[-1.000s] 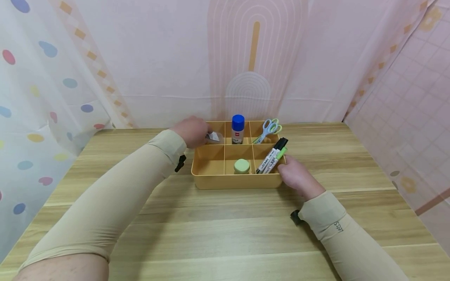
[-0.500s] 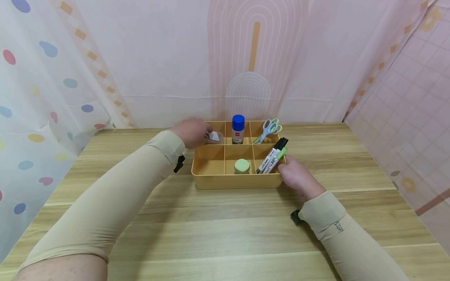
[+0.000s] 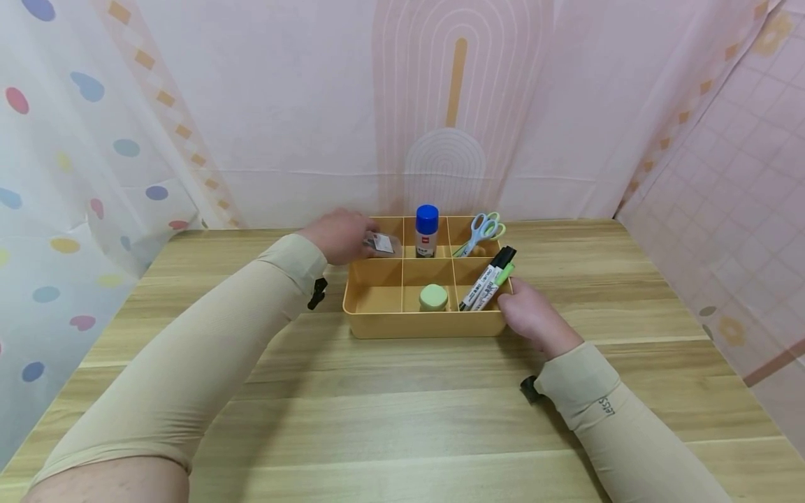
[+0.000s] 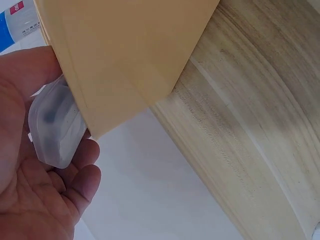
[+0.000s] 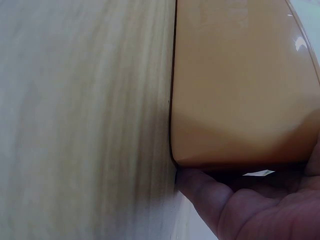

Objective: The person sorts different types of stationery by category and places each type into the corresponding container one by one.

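A yellow-orange desk organizer [image 3: 428, 326] with several compartments sits on the table. At its back left compartment my left hand [image 3: 339, 237] holds a small clear plastic case [image 3: 383, 244] with a white label. In the left wrist view, the translucent case [image 4: 56, 125] lies between thumb and fingers, right at the organizer's rim. My right hand [image 3: 531, 312] grips the organizer's right end; the right wrist view has its fingers [image 5: 205, 192] along the wall's lower edge. Beside that hand, black-capped markers [image 3: 487, 279] and a green-capped pen [image 3: 505, 274] lean in the front right compartment.
A blue-capped glue stick [image 3: 426, 230] stands in the back middle compartment. Blue and green scissors [image 3: 483, 229] lean in the back right one. A pale green rounded object [image 3: 433, 297] sits in the front middle. A patterned curtain [image 3: 302, 105] hangs behind the table [image 3: 402, 419].
My left hand has shifted slightly left, and a bit more of the clear case shows. My right hand and the organizer have stayed in place.
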Demonstrator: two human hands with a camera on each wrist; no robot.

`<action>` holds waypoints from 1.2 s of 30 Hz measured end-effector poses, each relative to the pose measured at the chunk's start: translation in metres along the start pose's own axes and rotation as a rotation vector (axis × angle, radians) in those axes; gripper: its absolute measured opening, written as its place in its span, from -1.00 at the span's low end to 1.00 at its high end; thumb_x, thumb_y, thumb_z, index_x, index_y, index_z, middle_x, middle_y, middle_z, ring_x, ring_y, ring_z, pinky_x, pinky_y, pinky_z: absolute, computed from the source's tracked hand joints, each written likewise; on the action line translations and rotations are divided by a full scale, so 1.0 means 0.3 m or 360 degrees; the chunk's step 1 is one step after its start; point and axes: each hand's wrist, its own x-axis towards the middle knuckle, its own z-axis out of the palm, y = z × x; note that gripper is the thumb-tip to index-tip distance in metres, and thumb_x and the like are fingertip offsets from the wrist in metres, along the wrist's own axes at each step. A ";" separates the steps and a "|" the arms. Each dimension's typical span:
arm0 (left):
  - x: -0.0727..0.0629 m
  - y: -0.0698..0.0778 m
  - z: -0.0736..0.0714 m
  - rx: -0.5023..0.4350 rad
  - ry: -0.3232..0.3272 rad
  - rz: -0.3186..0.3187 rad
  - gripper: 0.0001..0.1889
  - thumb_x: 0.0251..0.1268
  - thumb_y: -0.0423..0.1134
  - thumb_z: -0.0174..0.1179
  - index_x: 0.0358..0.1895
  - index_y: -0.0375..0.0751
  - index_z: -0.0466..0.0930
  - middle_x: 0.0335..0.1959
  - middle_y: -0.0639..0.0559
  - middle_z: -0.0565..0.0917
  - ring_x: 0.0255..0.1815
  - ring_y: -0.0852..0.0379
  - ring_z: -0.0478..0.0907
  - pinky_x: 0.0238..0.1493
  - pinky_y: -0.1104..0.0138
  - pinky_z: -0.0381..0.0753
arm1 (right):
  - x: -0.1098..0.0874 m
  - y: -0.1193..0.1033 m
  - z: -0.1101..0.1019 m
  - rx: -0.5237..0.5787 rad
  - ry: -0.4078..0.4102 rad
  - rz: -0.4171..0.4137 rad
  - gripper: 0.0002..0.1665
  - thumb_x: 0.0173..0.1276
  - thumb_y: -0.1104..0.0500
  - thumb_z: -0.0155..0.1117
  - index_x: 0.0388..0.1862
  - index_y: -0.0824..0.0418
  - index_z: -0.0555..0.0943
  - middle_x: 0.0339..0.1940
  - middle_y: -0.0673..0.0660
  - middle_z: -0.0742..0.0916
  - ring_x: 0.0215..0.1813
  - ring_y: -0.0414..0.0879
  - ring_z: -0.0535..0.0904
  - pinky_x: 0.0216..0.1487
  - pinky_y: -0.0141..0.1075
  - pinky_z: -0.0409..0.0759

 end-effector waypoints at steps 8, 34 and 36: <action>-0.003 -0.004 0.000 -0.0019 -0.0002 0.0003 -0.45 0.43 -0.02 0.34 0.36 -0.23 0.57 0.15 -0.18 0.72 0.09 -0.14 0.63 0.28 -0.03 0.60 | 0.000 -0.002 0.000 0.0008 -0.0018 0.0004 -0.26 0.58 0.19 -0.23 0.71 0.29 0.12 0.60 0.36 0.40 0.54 0.23 0.34 0.60 0.25 0.26; -0.022 -0.012 -0.018 -0.0170 0.0017 -0.0135 -0.34 0.59 0.13 0.09 0.54 -0.22 0.39 0.50 -0.24 0.50 0.55 -0.30 0.37 0.61 -0.11 0.29 | -0.003 -0.004 0.000 -0.0005 -0.0001 0.0010 -0.27 0.58 0.19 -0.23 0.70 0.30 0.15 0.59 0.36 0.43 0.48 0.21 0.36 0.59 0.23 0.29; -0.026 -0.020 -0.021 -0.0192 0.0020 -0.0146 -0.33 0.60 0.13 0.08 0.56 -0.22 0.37 0.53 -0.23 0.48 0.56 -0.30 0.35 0.62 -0.12 0.27 | -0.003 -0.004 0.000 -0.0002 -0.0004 0.0009 -0.26 0.57 0.19 -0.23 0.70 0.31 0.14 0.60 0.36 0.41 0.48 0.21 0.36 0.59 0.23 0.29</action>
